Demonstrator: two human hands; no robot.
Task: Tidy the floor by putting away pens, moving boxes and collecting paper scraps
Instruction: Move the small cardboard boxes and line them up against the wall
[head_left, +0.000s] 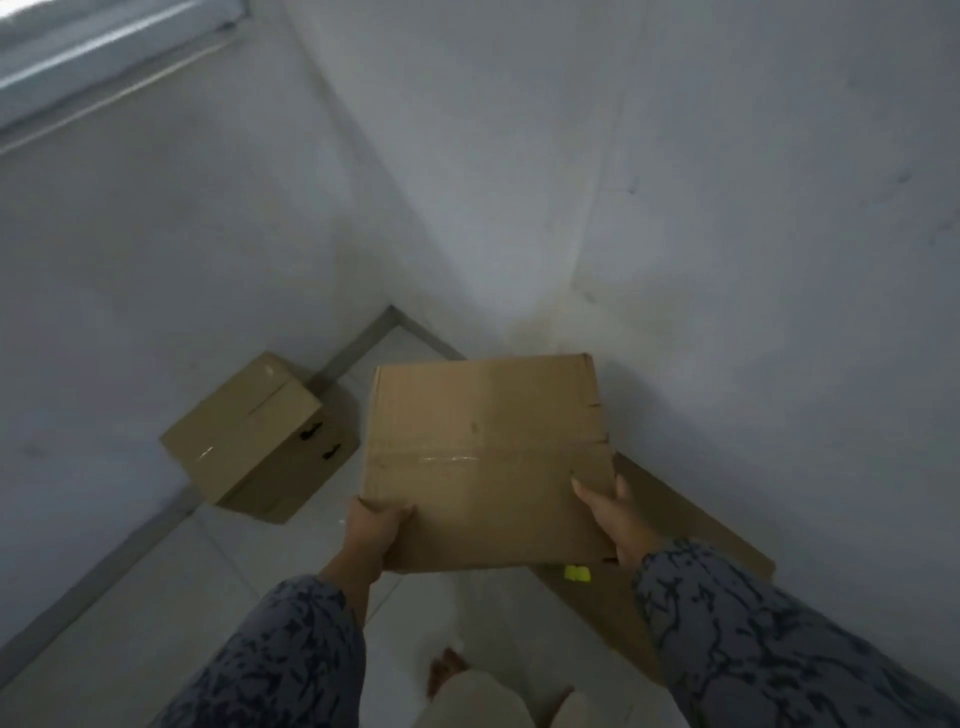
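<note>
Both hands, left hand (375, 525) and right hand (613, 512), grip the near corners of a cardboard box (485, 457) held above the floor (156, 597); corner ahead, smaller box (254, 434) front-left.

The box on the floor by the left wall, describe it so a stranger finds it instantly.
Find the room corner. The closed cardboard box sits left of it against the left wall. Unlike the held box, nobody touches it, and its side shows two dark slots.

Plain brown cardboard box (485, 457) and second box (254, 436) (black marks), grey-blue sleeves (753, 644) mottled dark, white walls (675, 156).
</note>
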